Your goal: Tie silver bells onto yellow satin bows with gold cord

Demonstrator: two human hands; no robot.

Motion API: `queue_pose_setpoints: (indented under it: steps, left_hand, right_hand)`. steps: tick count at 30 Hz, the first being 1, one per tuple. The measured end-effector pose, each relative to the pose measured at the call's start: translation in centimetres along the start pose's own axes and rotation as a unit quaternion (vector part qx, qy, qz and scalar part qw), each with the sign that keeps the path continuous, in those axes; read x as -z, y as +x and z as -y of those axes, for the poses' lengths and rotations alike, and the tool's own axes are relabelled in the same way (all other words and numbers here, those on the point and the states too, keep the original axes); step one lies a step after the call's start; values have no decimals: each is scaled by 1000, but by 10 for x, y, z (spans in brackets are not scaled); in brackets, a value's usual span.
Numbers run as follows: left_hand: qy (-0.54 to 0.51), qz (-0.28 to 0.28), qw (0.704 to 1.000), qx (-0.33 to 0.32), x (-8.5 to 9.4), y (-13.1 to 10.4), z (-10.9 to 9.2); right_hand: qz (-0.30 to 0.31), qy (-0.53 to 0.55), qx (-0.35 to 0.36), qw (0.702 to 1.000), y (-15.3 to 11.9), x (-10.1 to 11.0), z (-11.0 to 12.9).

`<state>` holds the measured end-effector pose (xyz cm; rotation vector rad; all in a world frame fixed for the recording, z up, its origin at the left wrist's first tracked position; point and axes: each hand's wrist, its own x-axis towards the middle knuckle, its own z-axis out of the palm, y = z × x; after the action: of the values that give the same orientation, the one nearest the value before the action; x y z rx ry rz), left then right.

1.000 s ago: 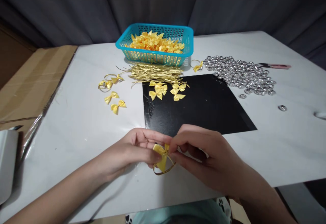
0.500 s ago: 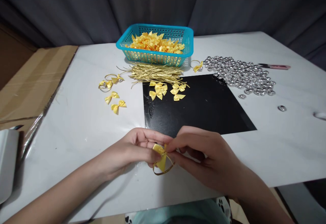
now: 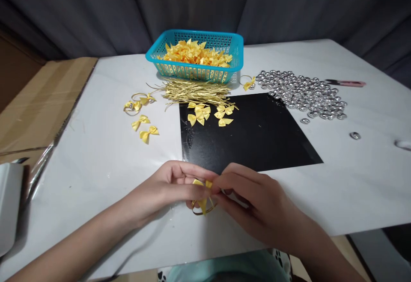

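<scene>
Between my two hands, above the near part of the white table, is a yellow ribbon bow [image 3: 202,205] with a loop of gold cord [image 3: 196,213] hanging below it. My left hand [image 3: 180,185] pinches the bow, its thumb lying across the middle. The thumb and forefinger of my right hand [image 3: 253,200] are closed at the bow's right side, where it meets the cord. Fingers cover the bow's centre, so the join cannot be made out.
A blue basket [image 3: 195,67] of yellow bows stands at the back. Before it lie gold cords [image 3: 195,91] and bows on a black mat [image 3: 257,132]. Silver beads [image 3: 302,91] and a pink-handled tool [image 3: 349,84] are right; looped bows [image 3: 132,107] and cardboard [image 3: 48,98] left.
My left thumb has slid right over the bow's middle and covers more of it. The cord loop sits slightly higher. My right fingers have shifted slightly at the bow.
</scene>
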<state>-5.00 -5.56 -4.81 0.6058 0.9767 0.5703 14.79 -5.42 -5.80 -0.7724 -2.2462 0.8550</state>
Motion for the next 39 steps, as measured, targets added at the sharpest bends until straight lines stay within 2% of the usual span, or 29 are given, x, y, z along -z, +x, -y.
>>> queue_pose_setpoints:
  steps: [11,19,27,34,39]
  left_hand:
    - [-14,-5,1000,-3,1,-1,3]
    - [-4,-14,1000,-7,-1,0,0]
    - [-11,-10,1000,2,-1,-1,-1]
    - [-11,-10,1000,1,-1,0,0]
    - [-31,-16,999,2,-2,2,0]
  right_hand:
    - [-28,13,-8,1000,-6,-5,0]
    - [-77,35,-13,996,-5,-5,4]
    - [-20,21,-19,999,-2,-7,2]
    - [-28,-10,-20,999,-8,-9,1]
    - [-58,-43,0,997,-9,-14,-1]
